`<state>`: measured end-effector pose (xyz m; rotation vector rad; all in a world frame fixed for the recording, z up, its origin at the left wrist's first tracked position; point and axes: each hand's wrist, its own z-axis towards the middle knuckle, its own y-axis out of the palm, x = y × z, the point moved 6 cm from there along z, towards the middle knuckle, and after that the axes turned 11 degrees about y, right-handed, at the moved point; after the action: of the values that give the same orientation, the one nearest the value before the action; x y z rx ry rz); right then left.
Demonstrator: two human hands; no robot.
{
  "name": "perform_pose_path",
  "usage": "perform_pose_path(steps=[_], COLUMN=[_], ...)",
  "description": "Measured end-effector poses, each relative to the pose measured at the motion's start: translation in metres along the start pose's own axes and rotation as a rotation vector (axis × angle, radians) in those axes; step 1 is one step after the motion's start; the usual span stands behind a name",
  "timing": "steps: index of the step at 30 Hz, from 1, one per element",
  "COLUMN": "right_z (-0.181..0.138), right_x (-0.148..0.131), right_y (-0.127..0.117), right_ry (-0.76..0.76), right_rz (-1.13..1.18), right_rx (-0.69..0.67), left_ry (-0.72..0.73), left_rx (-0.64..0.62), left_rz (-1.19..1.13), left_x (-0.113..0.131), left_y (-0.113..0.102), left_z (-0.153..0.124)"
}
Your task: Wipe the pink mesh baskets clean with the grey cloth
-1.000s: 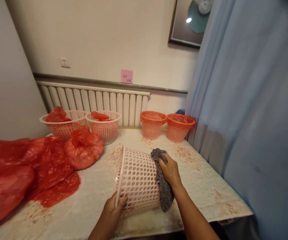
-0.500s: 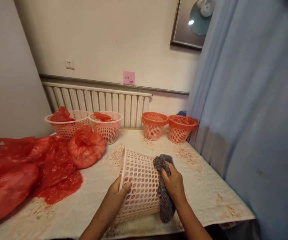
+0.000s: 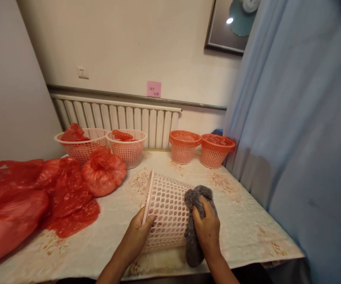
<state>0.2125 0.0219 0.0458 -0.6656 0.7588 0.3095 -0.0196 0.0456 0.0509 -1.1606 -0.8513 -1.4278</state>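
A pale pink plastic basket (image 3: 169, 213) with a lattice of holes lies tipped on its side, its mouth facing left. My left hand (image 3: 137, 232) grips its rim, thumb outside and the other fingers hidden inside. In my right hand (image 3: 207, 223) is a bunched dark grey cloth (image 3: 192, 236), pressed against the basket's base at the right. The base itself is hidden behind the cloth.
Red plastic bags (image 3: 66, 197) cover the table's left side, with a knotted full one (image 3: 105, 173) beside them. Two pink baskets (image 3: 129, 152) and two red-lined baskets (image 3: 184, 150) stand along the back. A blue curtain (image 3: 300, 118) hangs at the right edge of the floral tablecloth (image 3: 241, 225).
The basket has turned slightly in my left hand. My right hand and the cloth have shifted a little right and down along its base. The view has tilted slightly.
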Motion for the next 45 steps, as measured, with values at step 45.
perform_pose_path(steps=[45], right_z=[-0.084], right_x=[-0.014], right_y=[0.034], right_ry=[-0.334], right_rz=[0.232], right_rx=[-0.144], left_ry=[-0.126], left_rx=[0.038], left_rz=[0.064], left_x=[-0.017], left_y=[0.0], left_z=[0.003])
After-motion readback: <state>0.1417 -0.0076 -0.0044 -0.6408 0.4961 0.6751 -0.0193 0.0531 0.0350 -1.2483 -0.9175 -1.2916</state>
